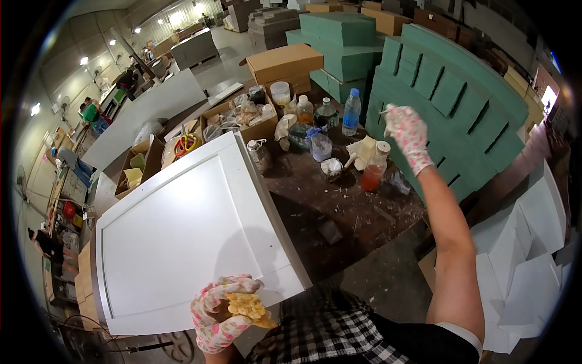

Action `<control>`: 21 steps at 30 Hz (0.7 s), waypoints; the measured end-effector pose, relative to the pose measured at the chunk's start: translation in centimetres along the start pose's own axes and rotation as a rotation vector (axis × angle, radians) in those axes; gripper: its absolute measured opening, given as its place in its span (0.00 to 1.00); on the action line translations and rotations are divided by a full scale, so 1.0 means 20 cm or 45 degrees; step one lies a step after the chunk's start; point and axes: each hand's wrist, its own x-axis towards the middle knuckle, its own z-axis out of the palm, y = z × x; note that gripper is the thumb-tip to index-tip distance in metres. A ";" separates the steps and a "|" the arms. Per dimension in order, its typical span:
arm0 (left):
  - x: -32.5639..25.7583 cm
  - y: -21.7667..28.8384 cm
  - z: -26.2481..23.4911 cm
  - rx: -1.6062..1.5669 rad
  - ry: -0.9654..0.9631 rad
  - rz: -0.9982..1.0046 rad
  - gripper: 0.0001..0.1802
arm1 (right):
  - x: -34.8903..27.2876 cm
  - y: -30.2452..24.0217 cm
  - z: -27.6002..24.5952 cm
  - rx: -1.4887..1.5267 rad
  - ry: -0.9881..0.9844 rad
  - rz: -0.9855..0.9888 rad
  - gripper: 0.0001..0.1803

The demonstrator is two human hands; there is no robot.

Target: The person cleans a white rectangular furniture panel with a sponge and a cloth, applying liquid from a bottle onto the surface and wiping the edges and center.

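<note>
My left hand (221, 312), in a white glove with a pink flower print, grips a torn yellow sponge (247, 307) at the near edge of a white framed panel (176, 224). The panel is a cabinet-door shape lying on the dark workbench (327, 224). My right hand (407, 130), gloved alike, is raised over the bench's far right side with fingers closed; a small pale tip sticks out of them, too small to name. Below it stand a bottle of reddish liquid (374, 168) and a small pot of white paste (331, 169). A crumpled yellowish cloth (362, 151) lies beside them.
Several bottles, among them a blue-capped water bottle (351, 113), crowd the bench's back. A cardboard box of odds and ends (239, 118) and orange-handled scissors (185, 145) sit beyond the panel. Green stacked panels (448, 91) rise at right. People work far left.
</note>
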 end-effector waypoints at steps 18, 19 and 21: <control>0.00 -0.02 0.00 -0.029 -0.075 0.042 0.25 | -0.34 0.17 0.21 0.130 -0.303 0.157 0.16; -0.01 -0.01 -0.02 0.006 -0.080 0.036 0.25 | -0.39 0.17 0.13 0.343 -0.296 0.393 0.17; -0.01 -0.02 -0.02 -0.002 -0.108 0.034 0.25 | -0.59 0.37 0.18 1.247 0.002 0.926 0.22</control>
